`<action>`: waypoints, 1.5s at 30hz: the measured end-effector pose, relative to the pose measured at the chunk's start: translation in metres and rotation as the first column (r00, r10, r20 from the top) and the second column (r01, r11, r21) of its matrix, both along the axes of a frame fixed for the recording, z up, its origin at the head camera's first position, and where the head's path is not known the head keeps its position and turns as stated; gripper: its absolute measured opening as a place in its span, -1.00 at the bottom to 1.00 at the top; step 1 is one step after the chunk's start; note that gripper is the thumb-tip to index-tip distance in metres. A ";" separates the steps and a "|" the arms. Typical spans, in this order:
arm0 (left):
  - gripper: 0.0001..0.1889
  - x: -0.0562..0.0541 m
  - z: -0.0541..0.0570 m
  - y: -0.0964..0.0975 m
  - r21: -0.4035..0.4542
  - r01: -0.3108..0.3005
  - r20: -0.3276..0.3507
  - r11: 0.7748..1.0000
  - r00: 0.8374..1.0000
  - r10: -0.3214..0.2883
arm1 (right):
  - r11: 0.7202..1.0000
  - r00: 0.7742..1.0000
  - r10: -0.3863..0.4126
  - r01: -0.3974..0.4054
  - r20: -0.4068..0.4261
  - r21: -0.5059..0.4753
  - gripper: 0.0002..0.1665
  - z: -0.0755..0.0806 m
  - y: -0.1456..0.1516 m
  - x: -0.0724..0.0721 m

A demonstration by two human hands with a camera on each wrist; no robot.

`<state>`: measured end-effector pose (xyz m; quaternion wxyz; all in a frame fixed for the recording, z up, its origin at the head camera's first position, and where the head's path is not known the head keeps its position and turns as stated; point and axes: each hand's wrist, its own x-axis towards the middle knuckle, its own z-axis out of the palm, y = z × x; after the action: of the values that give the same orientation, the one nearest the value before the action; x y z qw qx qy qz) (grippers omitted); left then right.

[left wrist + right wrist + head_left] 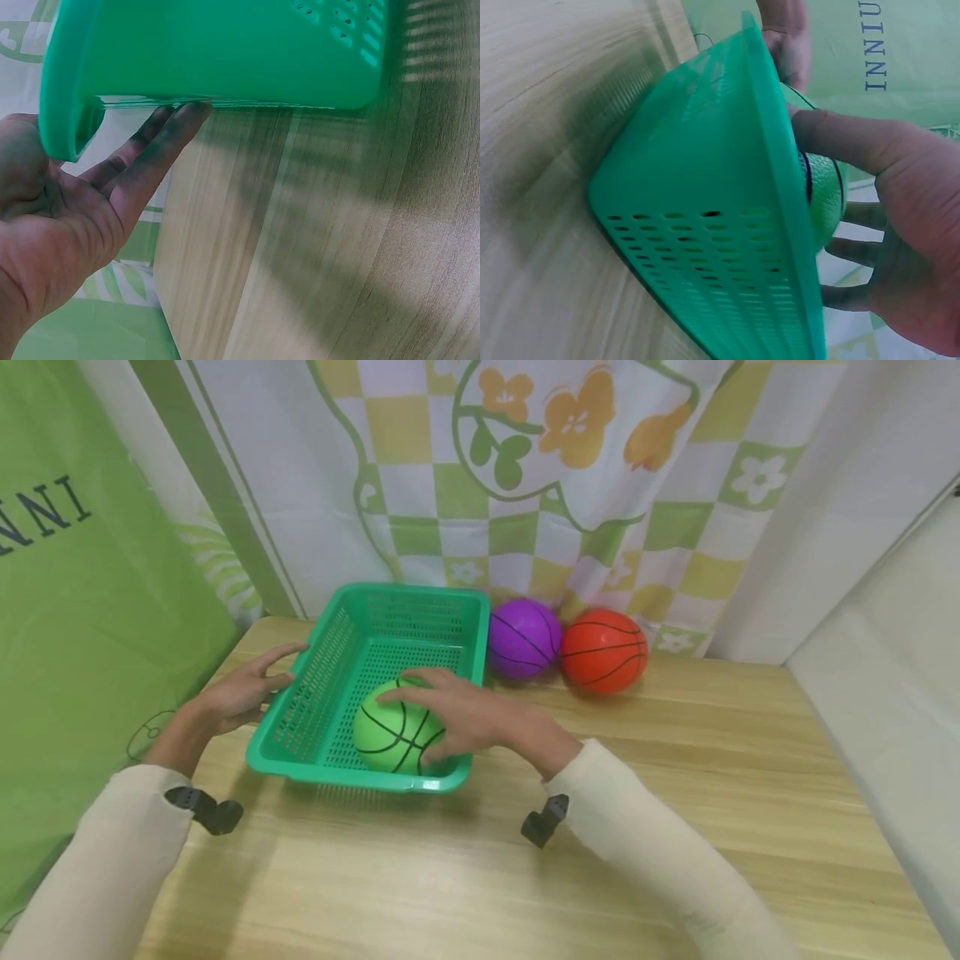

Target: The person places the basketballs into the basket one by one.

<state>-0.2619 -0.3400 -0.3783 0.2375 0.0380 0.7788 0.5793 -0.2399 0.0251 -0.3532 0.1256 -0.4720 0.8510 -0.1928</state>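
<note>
A green rectangular plastic basket [480,635] with slotted walls stands on the wooden table. Inside its near right part is a light green ball [390,735] with black basketball lines. My right hand [468,714] holds this ball from above, its thumb and fingers spread round opposite sides. On the basket's left side, my left hand [243,693] touches the rim. In the left wrist view, the fingers [161,150] of that hand reach fairly straight along the outside of the wall, and the rim partly hides the thumb.
A purple ball [523,639] sits by the basket's right wall, with a red ball [604,652] beside it. Behind them hangs a patterned curtain [525,485]. Green fabric [97,610] hangs at the left. The wooden tabletop [675,793] stretches right and toward me.
</note>
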 end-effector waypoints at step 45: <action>-0.33 0.002 0.003 0.004 -0.062 0.033 -0.018 0.998 0.999 -0.034 | 0.955 0.966 -0.257 0.252 -0.015 -0.156 -0.06 -0.003 0.180 -0.011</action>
<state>-0.2601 -0.3358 -0.3752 0.2408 0.0493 0.7979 0.5505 -0.2506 0.2047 -0.3565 0.0483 -0.3702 0.8894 -0.2637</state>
